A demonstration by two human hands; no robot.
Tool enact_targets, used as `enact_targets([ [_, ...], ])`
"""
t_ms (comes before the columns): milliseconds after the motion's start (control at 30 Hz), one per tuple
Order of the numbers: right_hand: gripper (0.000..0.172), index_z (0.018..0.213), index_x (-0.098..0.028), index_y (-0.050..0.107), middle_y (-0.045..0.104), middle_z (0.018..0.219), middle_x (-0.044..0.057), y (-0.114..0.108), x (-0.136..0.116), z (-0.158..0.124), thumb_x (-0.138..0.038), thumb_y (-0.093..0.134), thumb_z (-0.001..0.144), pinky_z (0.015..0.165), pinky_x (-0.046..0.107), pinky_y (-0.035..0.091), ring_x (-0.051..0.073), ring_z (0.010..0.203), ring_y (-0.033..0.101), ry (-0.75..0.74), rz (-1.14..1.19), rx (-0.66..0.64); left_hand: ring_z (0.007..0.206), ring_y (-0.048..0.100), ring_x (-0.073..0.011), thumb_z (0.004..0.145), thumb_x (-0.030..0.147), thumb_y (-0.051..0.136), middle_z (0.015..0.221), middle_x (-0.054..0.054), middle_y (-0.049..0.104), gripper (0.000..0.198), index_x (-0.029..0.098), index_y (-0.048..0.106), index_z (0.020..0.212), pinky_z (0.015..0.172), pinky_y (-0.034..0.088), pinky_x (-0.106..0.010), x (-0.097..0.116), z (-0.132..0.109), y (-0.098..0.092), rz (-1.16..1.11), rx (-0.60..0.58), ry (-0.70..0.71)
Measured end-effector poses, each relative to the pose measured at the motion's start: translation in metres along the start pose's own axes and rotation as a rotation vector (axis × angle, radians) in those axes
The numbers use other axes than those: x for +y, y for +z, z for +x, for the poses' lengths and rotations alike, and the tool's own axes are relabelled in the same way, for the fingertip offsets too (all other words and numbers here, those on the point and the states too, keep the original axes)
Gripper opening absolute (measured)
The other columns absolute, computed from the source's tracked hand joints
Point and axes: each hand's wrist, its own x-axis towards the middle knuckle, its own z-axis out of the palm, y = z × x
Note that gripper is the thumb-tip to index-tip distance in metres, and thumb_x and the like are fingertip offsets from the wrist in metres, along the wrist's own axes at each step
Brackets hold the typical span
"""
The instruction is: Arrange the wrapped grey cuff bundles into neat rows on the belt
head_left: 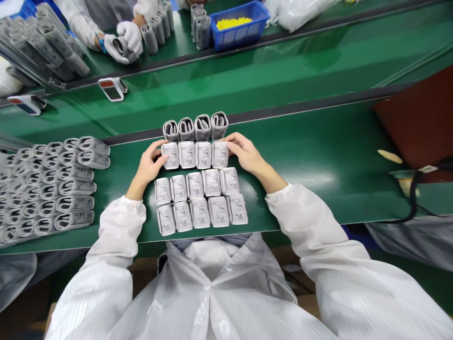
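Between my two hands stands a row of several rolled grey cuffs (187, 155), with printed drawings on their upper faces. My left hand (150, 163) grips the row's left end, thumb in front and fingers behind. At the right end, my right hand (247, 152) presses with its thumb and fingers against the last cuff. Just behind is another row of rolled cuffs (203, 128), whose coiled ends show. Nearer my body lie two rows of printed cuffs (200, 213), side by side and apart from my hands.
Stacked rolled cuffs (76, 200) fill the bench's left side. Across the green partition, a co-worker's gloved hands (123, 43) hold a rolled cuff near a blue bin (240, 26) of yellow pieces. White monitors (112, 89) sit at the partition. A brown board (421, 127) and black cable are at right.
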Motion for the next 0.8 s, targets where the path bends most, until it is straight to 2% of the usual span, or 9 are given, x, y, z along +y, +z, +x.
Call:
enact_targets([
  [133,0.056,0.105,-0.030,0.070,0.079,0.103,0.005,-0.001,0.002,-0.001,-0.085,0.080,0.098,0.074,0.041,0.065,0.025,0.087,0.071,-0.002,-0.019,-0.006,0.079,0.074,-0.0222,0.100,0.082,0.074,0.101,-0.006,0.082,0.073,0.025,0.070,0.146,0.073,0.059,-0.036,-0.001,-0.001,0.000,0.004,-0.004,-0.007],
  [200,0.056,0.107,-0.030,0.070,0.080,0.109,0.006,-0.001,0.002,-0.002,-0.084,0.083,0.095,0.081,0.044,0.067,0.027,0.093,0.074,-0.020,-0.029,-0.012,0.080,0.074,-0.0227,0.102,0.082,0.072,0.104,-0.007,0.082,0.072,0.026,0.070,0.147,0.074,0.060,-0.037,-0.001,-0.002,0.000,0.026,0.000,0.003],
  [300,0.055,0.113,-0.031,0.072,0.081,0.132,0.011,0.002,-0.003,-0.006,-0.077,0.092,0.091,0.105,0.054,0.068,0.034,0.120,0.078,-0.145,-0.069,0.004,0.097,0.078,-0.0266,0.100,0.084,0.073,0.124,-0.012,0.082,0.073,0.026,0.072,0.145,0.086,0.064,-0.042,0.003,-0.005,-0.001,0.136,0.051,0.084],
  [400,0.046,0.118,-0.033,0.074,0.078,0.147,0.013,0.005,-0.014,-0.010,-0.066,0.094,0.092,0.130,0.069,0.054,0.043,0.145,0.070,-0.306,-0.201,0.047,0.123,0.078,-0.0333,0.100,0.080,0.074,0.140,-0.017,0.079,0.066,0.024,0.073,0.136,0.097,0.064,-0.047,0.011,-0.008,-0.002,0.236,0.066,0.188],
  [467,0.043,0.119,-0.035,0.076,0.077,0.149,0.013,0.003,-0.020,-0.013,-0.061,0.095,0.091,0.134,0.074,0.047,0.047,0.150,0.066,-0.375,-0.305,0.094,0.127,0.076,-0.0344,0.102,0.078,0.071,0.138,-0.018,0.079,0.060,0.025,0.072,0.132,0.094,0.064,-0.047,0.016,-0.012,-0.005,0.234,0.117,0.232],
  [533,0.037,0.115,-0.035,0.076,0.079,0.138,0.013,-0.002,-0.022,-0.016,-0.057,0.094,0.091,0.125,0.074,0.053,0.047,0.139,0.070,-0.434,-0.382,0.152,0.112,0.076,-0.0317,0.104,0.080,0.065,0.120,-0.015,0.080,0.057,0.026,0.071,0.121,0.089,0.062,-0.048,0.020,-0.019,-0.011,0.229,0.194,0.247],
  [600,0.028,0.101,-0.033,0.074,0.080,0.112,0.011,-0.008,-0.022,-0.021,-0.053,0.090,0.094,0.103,0.063,0.062,0.040,0.110,0.075,-0.463,-0.423,0.130,0.092,0.072,-0.0284,0.105,0.084,0.058,0.099,-0.011,0.076,0.059,0.026,0.069,0.104,0.084,0.060,-0.048,0.024,-0.030,-0.019,0.256,0.142,0.242],
  [700,0.032,0.082,-0.029,0.065,0.067,0.078,0.004,-0.013,-0.019,-0.029,-0.049,0.082,0.100,0.069,0.044,0.052,0.025,0.070,0.061,-0.415,-0.443,-0.133,0.082,0.069,-0.0261,0.104,0.083,0.062,0.088,-0.009,0.075,0.059,0.025,0.068,0.091,0.080,0.057,-0.046,0.031,-0.046,-0.029,0.315,-0.142,0.238],
  [800,0.046,0.071,-0.026,0.056,0.059,0.069,0.000,-0.012,-0.016,-0.033,-0.048,0.077,0.105,0.060,0.039,0.040,0.019,0.060,0.052,-0.366,-0.456,-0.352,0.082,0.070,-0.0240,0.108,0.068,0.070,0.086,-0.006,0.077,0.049,0.024,0.068,0.085,0.081,0.055,-0.044,0.035,-0.054,-0.031,0.342,-0.266,0.274],
])
